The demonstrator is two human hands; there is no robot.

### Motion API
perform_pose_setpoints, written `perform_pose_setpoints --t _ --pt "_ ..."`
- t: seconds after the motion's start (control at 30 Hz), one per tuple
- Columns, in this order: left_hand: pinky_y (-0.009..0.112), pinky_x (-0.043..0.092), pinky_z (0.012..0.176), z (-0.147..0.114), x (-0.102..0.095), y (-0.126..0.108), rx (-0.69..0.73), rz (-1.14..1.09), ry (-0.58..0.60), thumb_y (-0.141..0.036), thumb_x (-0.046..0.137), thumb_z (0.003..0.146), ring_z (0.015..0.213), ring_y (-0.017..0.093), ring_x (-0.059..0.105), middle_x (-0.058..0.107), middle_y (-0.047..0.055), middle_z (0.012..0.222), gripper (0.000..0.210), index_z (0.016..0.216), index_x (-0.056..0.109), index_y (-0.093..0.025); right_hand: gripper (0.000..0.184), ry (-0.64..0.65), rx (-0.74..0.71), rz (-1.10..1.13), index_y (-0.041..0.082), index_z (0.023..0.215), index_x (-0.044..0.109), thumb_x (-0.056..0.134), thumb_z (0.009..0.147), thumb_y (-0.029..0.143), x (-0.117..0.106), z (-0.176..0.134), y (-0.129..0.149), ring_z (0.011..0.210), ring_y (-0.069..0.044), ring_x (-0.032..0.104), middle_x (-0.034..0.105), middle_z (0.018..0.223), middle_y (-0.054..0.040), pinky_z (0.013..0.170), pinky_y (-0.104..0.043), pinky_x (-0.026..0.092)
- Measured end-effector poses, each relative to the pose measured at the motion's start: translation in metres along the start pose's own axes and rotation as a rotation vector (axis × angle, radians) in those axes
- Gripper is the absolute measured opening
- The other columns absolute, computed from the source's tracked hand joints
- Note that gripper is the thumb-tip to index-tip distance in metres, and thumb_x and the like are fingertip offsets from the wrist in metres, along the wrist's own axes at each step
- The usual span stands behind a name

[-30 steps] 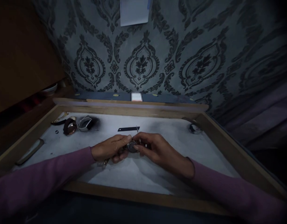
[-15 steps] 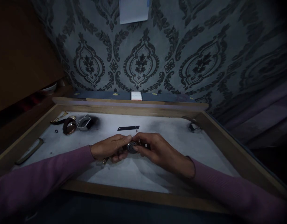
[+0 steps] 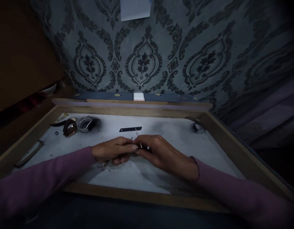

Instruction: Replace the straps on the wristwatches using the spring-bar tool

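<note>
My left hand (image 3: 114, 150) is closed around a wristwatch (image 3: 138, 147), its thumb pressed along the watch's edge. Most of the case is covered by fingers, so its round side cannot be seen. A gold-coloured end of the band (image 3: 105, 163) sticks out below my left palm. My right hand (image 3: 158, 152) pinches close by, fingertips meeting the watch. From its fingers a thin metal tool (image 3: 136, 131) points up and away; its kind is unclear. Just beyond both hands lies a dark snap-off knife blade (image 3: 130, 129), flat on the white surface.
A wooden rim (image 3: 147, 111) borders the white work surface (image 3: 108, 122). At the back left are a brown-strapped watch (image 3: 69, 128), a light-banded watch (image 3: 85, 124) and a gold piece (image 3: 63, 118). A strap (image 3: 29, 154) lies at left, another watch (image 3: 197, 127) at back right.
The watch has turned between my fingers, so its round side no longer shows. My left thumb has shifted right over it. The thin tool tilts slightly more to the left.
</note>
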State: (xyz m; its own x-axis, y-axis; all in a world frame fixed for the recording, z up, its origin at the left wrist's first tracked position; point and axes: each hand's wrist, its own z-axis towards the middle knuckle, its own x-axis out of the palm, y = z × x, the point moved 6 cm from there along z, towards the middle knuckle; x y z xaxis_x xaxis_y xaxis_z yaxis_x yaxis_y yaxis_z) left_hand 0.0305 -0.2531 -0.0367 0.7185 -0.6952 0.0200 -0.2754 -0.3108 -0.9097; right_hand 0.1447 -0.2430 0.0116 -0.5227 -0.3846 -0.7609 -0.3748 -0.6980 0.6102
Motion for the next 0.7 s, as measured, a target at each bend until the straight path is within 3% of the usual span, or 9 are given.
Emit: perform_pose_setpoints --t 0.23,0.7 --pt "0.015 0.025 0.035 0.000 0.002 0.001 -0.001 0.013 0.046 -0.033 0.066 0.078 0.038 0.004 0.035 0.046 -0.010 0.052 0.026 0.090 0.051 -0.017 0.008 0.002 -0.026 -0.010 0.015 0.091 0.065 0.057 0.090 0.014 0.001 -0.001 0.000 0.067 -0.015 0.062 0.068 0.079 -0.0037 0.059 -0.025 0.043" --pt "0.017 0.028 0.036 0.000 0.001 0.002 -0.014 0.054 0.029 -0.019 0.059 0.073 0.037 0.005 0.038 0.044 -0.011 0.049 0.014 0.085 0.052 -0.017 0.009 0.060 -0.083 -0.167 0.014 0.094 0.061 0.054 0.091 0.009 0.004 -0.004 0.010 0.072 -0.018 0.061 0.065 0.087 -0.0077 0.062 -0.028 0.044"
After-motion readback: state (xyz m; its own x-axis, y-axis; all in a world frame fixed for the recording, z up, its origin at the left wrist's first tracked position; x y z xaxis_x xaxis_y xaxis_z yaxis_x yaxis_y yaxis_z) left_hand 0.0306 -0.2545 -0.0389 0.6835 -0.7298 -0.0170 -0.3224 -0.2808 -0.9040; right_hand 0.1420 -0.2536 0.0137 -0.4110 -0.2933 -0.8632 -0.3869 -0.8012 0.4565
